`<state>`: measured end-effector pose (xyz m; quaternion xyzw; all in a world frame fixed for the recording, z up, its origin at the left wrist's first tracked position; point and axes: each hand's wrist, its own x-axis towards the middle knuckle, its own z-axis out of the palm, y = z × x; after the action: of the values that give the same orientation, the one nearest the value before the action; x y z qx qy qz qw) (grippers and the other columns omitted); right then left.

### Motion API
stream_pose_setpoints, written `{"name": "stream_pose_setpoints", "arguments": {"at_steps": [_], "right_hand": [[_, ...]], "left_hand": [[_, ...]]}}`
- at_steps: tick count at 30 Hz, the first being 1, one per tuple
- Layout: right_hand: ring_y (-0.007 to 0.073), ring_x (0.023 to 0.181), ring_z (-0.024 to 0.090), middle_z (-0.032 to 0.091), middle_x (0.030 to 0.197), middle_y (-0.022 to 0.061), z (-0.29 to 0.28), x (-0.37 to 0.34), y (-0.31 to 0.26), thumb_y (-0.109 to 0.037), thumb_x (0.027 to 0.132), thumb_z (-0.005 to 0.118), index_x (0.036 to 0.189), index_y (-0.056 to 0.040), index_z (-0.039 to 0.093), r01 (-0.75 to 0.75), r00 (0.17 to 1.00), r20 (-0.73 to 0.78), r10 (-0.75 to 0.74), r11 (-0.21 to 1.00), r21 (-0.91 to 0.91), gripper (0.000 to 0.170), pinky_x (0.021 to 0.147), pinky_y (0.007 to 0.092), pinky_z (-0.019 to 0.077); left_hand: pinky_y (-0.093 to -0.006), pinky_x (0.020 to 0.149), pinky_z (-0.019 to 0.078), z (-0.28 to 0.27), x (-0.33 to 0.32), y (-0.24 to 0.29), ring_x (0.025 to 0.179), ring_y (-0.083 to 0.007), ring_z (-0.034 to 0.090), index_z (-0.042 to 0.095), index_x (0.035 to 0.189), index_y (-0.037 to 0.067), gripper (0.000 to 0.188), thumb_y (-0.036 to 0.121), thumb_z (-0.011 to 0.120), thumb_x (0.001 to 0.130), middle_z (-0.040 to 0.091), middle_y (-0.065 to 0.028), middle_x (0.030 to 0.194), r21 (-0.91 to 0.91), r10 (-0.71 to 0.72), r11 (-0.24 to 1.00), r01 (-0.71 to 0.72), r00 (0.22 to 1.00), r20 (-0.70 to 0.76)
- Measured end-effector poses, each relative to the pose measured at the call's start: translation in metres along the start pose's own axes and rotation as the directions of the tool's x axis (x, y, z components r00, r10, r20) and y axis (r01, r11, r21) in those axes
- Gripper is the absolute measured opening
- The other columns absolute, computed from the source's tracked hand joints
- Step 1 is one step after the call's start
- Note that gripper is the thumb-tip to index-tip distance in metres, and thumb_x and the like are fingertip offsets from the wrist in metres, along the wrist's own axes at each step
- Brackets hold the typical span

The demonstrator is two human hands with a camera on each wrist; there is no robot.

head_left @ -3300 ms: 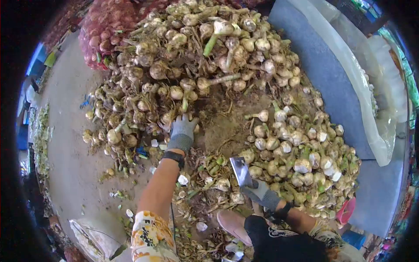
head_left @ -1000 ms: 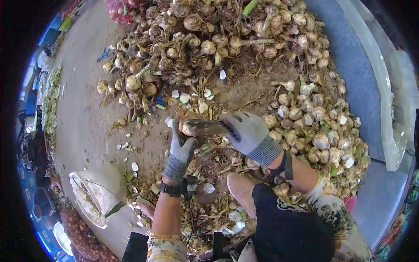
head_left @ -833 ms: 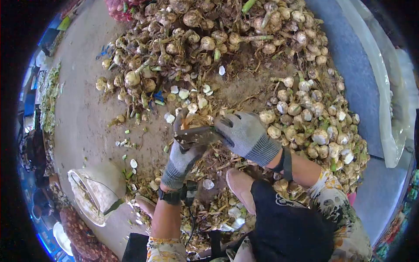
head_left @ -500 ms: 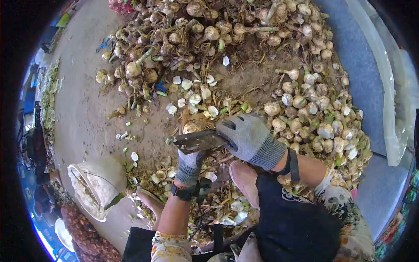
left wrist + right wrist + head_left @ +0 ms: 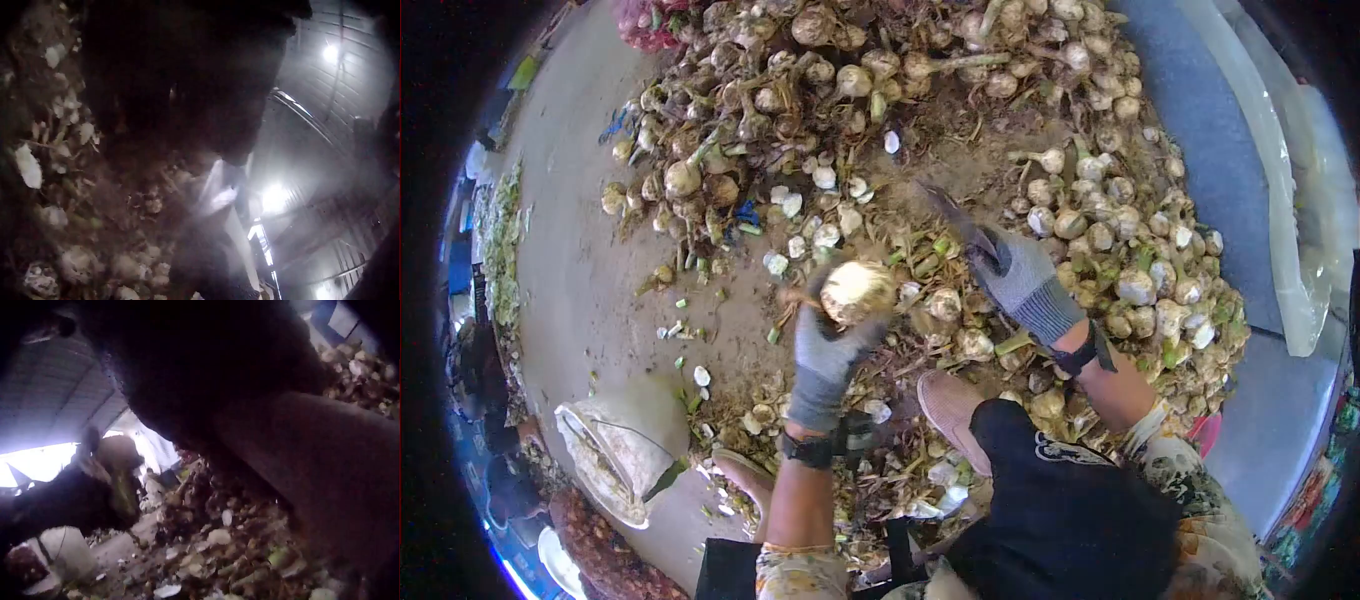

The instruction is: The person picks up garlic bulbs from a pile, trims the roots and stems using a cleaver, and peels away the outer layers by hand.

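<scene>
Holds the garlic bulb in the left hand, at one o'clock from its middle, and grips the blurred knife in the right hand, apart from the bulb at its three o'clock.

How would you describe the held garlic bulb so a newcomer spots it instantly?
Just beyond the grey-gloved left hand lies the big brown heap of soil-stained garlic bulbs. That hand's fingers hold a round, pale garlic bulb, bright white on top and, unlike its neighbours, gripped.
</scene>
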<state>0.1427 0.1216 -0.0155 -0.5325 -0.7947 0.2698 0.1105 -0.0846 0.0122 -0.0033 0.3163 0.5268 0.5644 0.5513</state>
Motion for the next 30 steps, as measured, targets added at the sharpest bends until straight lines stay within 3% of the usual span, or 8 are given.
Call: {"name": "stream_pose_setpoints", "arguments": {"at_steps": [7,9,13,14,15,19,23,30], "right_hand": [[0.0175,0.077,0.062,0.066,0.088,0.0070,0.028,-0.025,-0.029,-0.022,0.084,0.062,0.108,-0.0007,0.058,-0.342,0.931,0.350,0.104,0.586,0.734,0.033,0.072,0.0326,0.0505],[0.0141,0.078,0.061,0.064,0.092,0.0068,0.117,-0.048,0.006,-0.020,0.083,0.063,0.110,-0.0006,0.056,0.009,0.979,0.091,-0.185,0.477,0.879,0.034,0.069,0.0302,0.0504],[0.0147,0.078,0.062,0.065,0.091,0.0094,0.149,-0.059,0.070,-0.022,0.083,0.064,0.108,0.0012,0.057,0.240,0.963,-0.036,-0.267,0.787,0.568,0.035,0.070,0.0301,0.0510],[0.0126,0.075,0.060,0.064,0.087,0.0060,0.124,-0.061,0.063,-0.023,0.084,0.064,0.107,-0.0007,0.058,-0.160,0.975,0.221,0.013,0.733,0.661,0.032,0.066,0.0286,0.0498],[0.0105,0.071,0.058,0.063,0.082,0.0026,0.097,-0.062,0.054,-0.024,0.085,0.063,0.105,-0.0026,0.059,-0.530,0.846,0.446,0.291,0.549,0.646,0.029,0.063,0.0271,0.0487],[0.0124,0.073,0.060,0.066,0.084,0.0074,0.043,-0.047,0.041,-0.026,0.082,0.067,0.104,-0.0012,0.060,-0.500,0.856,0.452,0.250,0.618,0.606,0.034,0.065,0.0284,0.0492],[0.0131,0.070,0.059,0.066,0.084,0.0071,0.058,-0.054,0.033,-0.027,0.084,0.065,0.104,-0.0005,0.059,-0.390,0.908,0.373,0.189,0.707,0.591,0.034,0.065,0.0296,0.0496],[0.0159,0.069,0.059,0.064,0.082,0.0082,0.063,-0.063,0.037,-0.028,0.084,0.065,0.101,-0.0006,0.057,-0.576,0.805,0.554,0.213,0.502,0.645,0.033,0.064,0.0307,0.0493]], "left_hand": [[-0.0290,0.076,0.0546,0.010,-0.002,-0.001,0.094,-0.0197,0.061,0.039,0.124,0.003,0.056,-0.001,0.066,0.076,0.057,-0.0106,0.110,-0.315,-0.074,0.948,0.041,0.993,-0.095],[-0.0330,0.075,0.0537,0.053,-0.002,0.025,0.090,-0.0192,0.060,0.046,0.117,0.002,0.053,0.013,0.073,0.073,0.057,-0.0121,0.109,0.023,-0.145,0.989,0.146,0.989,-0.017],[-0.0397,0.104,0.0300,0.108,0.039,0.048,0.119,-0.0306,0.043,0.046,0.126,0.003,0.076,0.029,0.079,0.062,0.047,-0.0191,0.127,0.253,0.394,0.826,-0.504,0.836,0.382],[-0.0397,0.106,0.0268,0.110,0.062,0.052,0.123,-0.0336,0.040,0.046,0.127,0.005,0.078,0.030,0.079,0.061,0.045,-0.0195,0.130,0.363,0.469,0.700,-0.616,0.779,0.417],[-0.0430,0.102,0.0317,0.075,0.103,0.051,0.119,-0.0337,0.043,0.046,0.127,0.006,0.076,0.034,0.077,0.064,0.046,-0.0198,0.127,0.557,0.533,0.562,-0.611,0.783,0.322],[-0.0532,0.099,0.0328,-0.040,0.231,0.090,0.119,-0.0427,0.041,0.026,0.141,0.027,0.087,0.040,0.074,0.070,0.043,-0.0276,0.128,0.988,0.528,-0.101,0.117,0.848,-0.047],[-0.0470,0.100,0.0341,-0.058,0.285,0.102,0.121,-0.0371,0.041,0.028,0.141,0.016,0.086,0.039,0.073,0.071,0.046,-0.0265,0.126,0.984,0.292,0.142,0.110,0.945,-0.148],[-0.0452,0.096,0.0367,-0.050,0.214,0.021,0.115,-0.0336,0.046,0.045,0.127,0.010,0.069,0.053,0.061,0.076,0.054,-0.0182,0.118,0.988,0.044,-0.156,0.014,0.999,-0.007]]}}
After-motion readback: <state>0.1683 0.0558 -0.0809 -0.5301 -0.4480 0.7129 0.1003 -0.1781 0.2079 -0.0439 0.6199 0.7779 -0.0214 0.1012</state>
